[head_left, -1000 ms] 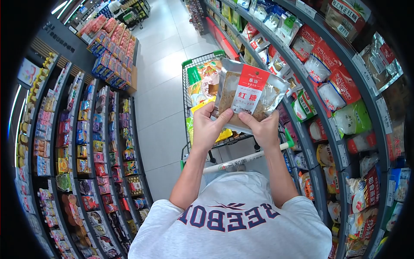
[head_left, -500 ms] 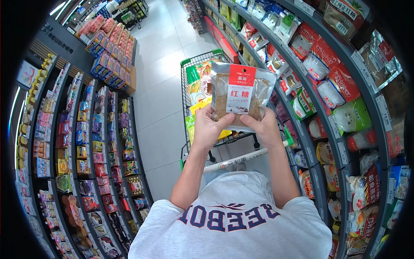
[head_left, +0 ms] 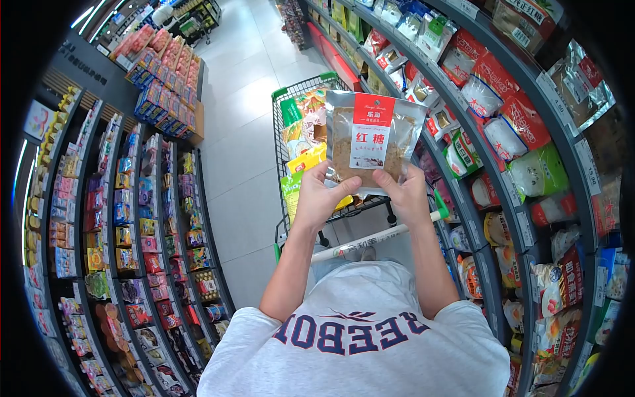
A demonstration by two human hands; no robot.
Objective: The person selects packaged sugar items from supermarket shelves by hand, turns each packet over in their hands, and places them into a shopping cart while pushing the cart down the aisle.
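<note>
A clear, silver-edged pouch of brown contents with a red and white label (head_left: 370, 135) is held upright above the shopping cart. My left hand (head_left: 322, 197) grips its lower left corner, thumb across the front. At the lower right, my right hand (head_left: 405, 195) pinches the same pouch, its thumb on the front and fingers hidden behind. Beneath and to the left, the cart basket (head_left: 278, 122) holds several colourful packages, among them a yellow pack (head_left: 307, 159) and a green one (head_left: 290, 192). The white cart handle (head_left: 360, 243) lies below my hands.
Shelves of bagged goods (head_left: 489, 142) curve close along the right side. Racks of small packaged snacks (head_left: 132, 225) line the left. Stacked boxes (head_left: 165, 99) stand at the back left, beside the tiled aisle floor (head_left: 245, 86).
Since a second ago, the pouch has shifted slightly left and turned from a tilt to nearly upright. Both hands have kept hold of it. Cart and boxes appear slightly further left.
</note>
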